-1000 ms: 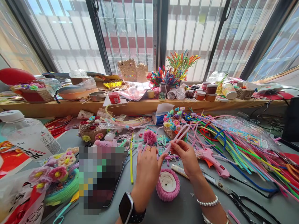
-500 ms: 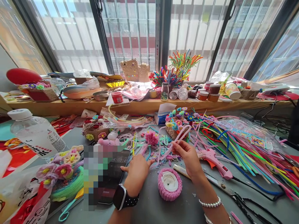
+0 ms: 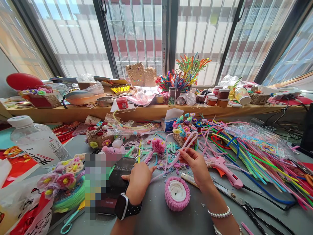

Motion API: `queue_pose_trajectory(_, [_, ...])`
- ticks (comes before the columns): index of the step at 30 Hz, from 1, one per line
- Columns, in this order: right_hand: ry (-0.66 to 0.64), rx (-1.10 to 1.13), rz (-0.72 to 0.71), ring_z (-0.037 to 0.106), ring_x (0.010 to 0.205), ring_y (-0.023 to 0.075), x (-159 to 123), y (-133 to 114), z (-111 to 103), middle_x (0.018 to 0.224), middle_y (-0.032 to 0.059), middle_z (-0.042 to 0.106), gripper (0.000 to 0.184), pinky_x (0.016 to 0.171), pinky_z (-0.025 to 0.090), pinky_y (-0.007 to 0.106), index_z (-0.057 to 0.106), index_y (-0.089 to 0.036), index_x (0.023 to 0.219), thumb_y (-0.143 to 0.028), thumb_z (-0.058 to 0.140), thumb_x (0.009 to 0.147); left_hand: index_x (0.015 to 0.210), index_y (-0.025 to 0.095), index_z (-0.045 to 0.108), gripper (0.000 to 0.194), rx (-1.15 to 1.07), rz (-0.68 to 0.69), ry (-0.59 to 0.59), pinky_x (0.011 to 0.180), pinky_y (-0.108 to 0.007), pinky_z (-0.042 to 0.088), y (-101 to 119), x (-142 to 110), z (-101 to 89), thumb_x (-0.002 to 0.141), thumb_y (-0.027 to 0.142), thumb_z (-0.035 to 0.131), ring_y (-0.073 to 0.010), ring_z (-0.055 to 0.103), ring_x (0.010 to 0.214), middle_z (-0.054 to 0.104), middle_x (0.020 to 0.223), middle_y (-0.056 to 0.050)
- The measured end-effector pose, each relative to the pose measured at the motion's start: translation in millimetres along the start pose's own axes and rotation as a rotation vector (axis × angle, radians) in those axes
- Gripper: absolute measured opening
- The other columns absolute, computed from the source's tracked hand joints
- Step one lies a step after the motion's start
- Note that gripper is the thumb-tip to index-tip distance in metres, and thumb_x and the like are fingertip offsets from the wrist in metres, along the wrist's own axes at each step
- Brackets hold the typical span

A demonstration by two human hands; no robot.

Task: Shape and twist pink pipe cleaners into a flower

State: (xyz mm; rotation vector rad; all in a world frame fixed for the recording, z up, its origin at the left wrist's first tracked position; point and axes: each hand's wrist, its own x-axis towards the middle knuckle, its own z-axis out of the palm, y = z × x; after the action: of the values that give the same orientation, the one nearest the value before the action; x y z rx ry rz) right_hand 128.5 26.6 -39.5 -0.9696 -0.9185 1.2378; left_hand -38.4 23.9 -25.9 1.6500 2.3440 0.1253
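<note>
My right hand point(image 3: 197, 166) pinches a light pink pipe cleaner point(image 3: 188, 143) bent into a loop, held above the grey table. My left hand point(image 3: 138, 178), with a black smartwatch on the wrist, rests at the right edge of a phone point(image 3: 119, 173) lying on the table; its fingers are curled and the thumb touches the screen. A small round pink fuzzy basket point(image 3: 177, 193) with a white lining sits on the table between both wrists. A pink pompom flower point(image 3: 157, 146) lies just beyond my left hand.
A pink glue gun point(image 3: 223, 166) and scissors point(image 3: 232, 195) lie right of my right hand. A heap of coloured pipe cleaners point(image 3: 251, 153) fills the right side. A water bottle point(image 3: 36, 140) and a flower basket point(image 3: 66, 186) stand at the left. The wooden sill point(image 3: 146, 111) holds jars and clutter.
My left hand let go of the pink pipe cleaner, dropped down and left, and now rests on the phone. My right hand keeps holding the pipe cleaner almost in place.
</note>
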Motion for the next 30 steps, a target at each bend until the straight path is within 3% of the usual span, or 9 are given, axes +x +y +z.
queue_pose_trajectory(3, [-0.003, 0.002, 0.000, 0.054, 0.056, 0.0098, 0, 1, 0, 0.061, -0.0016, 0.059, 0.019, 0.056, 0.046, 0.022, 0.064, -0.016, 0.068, -0.033, 0.069, 0.059, 0.086, 0.009, 0.063, 0.040, 0.033, 0.018, 0.039, 0.076, -0.063, 0.028, 2, -4, 2.0, 0.073, 0.044, 0.048, -0.0368, 0.058, 0.083, 0.060, 0.094, -0.024])
queue_pose_trajectory(6, [-0.006, -0.002, -0.002, 0.054, 0.056, 0.0098, 0, 1, 0, 0.061, -0.0017, 0.059, 0.020, 0.056, 0.046, 0.022, 0.064, -0.016, 0.068, -0.033, 0.069, 0.059, 0.086, 0.008, 0.061, 0.036, 0.117, 0.123, 0.190, 0.080, -0.062, 0.027, 4, -8, 5.1, 0.075, 0.039, 0.047, -0.0333, 0.059, 0.077, 0.062, 0.088, -0.021])
queue_pose_trajectory(10, [-0.005, -0.015, -0.005, 0.054, 0.056, 0.0111, 0, 0, 0, 0.061, -0.0008, 0.059, 0.021, 0.056, 0.047, 0.023, 0.065, -0.016, 0.068, -0.034, 0.068, 0.059, 0.086, 0.010, 0.059, 0.029, 0.128, 0.280, 0.430, 0.074, -0.044, 0.040, 8, -11, 0.1, 0.081, 0.030, 0.038, -0.0273, 0.058, 0.078, 0.061, 0.082, -0.015])
queue_pose_trajectory(13, [-0.024, -0.008, -0.009, 0.055, 0.056, 0.0111, -1, 0, 1, 0.061, -0.0011, 0.059, 0.020, 0.056, 0.047, 0.023, 0.064, -0.016, 0.068, -0.033, 0.068, 0.060, 0.085, 0.014, 0.060, 0.030, -0.070, 0.454, 0.523, 0.070, -0.034, 0.042, 13, -13, -5.3, 0.084, 0.025, 0.032, -0.0223, 0.056, 0.079, 0.060, 0.086, -0.012])
queue_pose_trajectory(15, [-0.060, -0.007, -0.013, 0.055, 0.056, 0.0111, -2, 0, 1, 0.061, -0.0014, 0.059, 0.018, 0.056, 0.047, 0.023, 0.064, -0.017, 0.069, -0.033, 0.068, 0.061, 0.090, 0.017, 0.060, 0.028, -0.292, 0.657, 0.460, 0.073, -0.029, 0.042, 18, -15, -4.5, 0.084, 0.024, 0.034, -0.0183, 0.056, 0.081, 0.061, 0.088, -0.008])
queue_pose_trajectory(18, [-0.112, 0.005, -0.025, 0.056, 0.058, 0.0124, -3, -1, 2, 0.065, -0.0006, 0.061, 0.018, 0.058, 0.048, 0.025, 0.063, -0.017, 0.070, -0.032, 0.067, 0.062, 0.100, 0.022, 0.058, 0.027, -0.505, 0.891, 0.266, 0.072, -0.024, 0.043, 25, -18, 2.7, 0.083, 0.024, 0.038, -0.0147, 0.056, 0.083, 0.062, 0.093, -0.005])
queue_pose_trajectory(23, [-0.134, 0.025, -0.030, 0.057, 0.059, 0.0134, -5, -1, 4, 0.063, -0.0010, 0.061, 0.018, 0.058, 0.047, 0.026, 0.062, -0.018, 0.070, -0.033, 0.067, 0.062, 0.102, 0.020, 0.059, 0.027, -0.622, 0.899, 0.181, 0.068, -0.023, 0.043, 29, -19, 7.7, 0.081, 0.022, 0.042, -0.0143, 0.058, 0.077, 0.066, 0.089, -0.004])
queue_pose_trajectory(30, [-0.104, 0.007, -0.050, 0.053, 0.059, 0.0107, -5, -2, 3, 0.064, -0.0015, 0.060, 0.015, 0.055, 0.042, 0.022, 0.063, -0.017, 0.069, -0.029, 0.068, 0.060, 0.079, 0.019, 0.068, 0.019, -0.640, 0.844, 0.072, 0.059, -0.020, 0.041, 27, -18, 2.5, 0.076, 0.018, 0.049, -0.0125, 0.056, 0.064, 0.066, 0.070, -0.002])
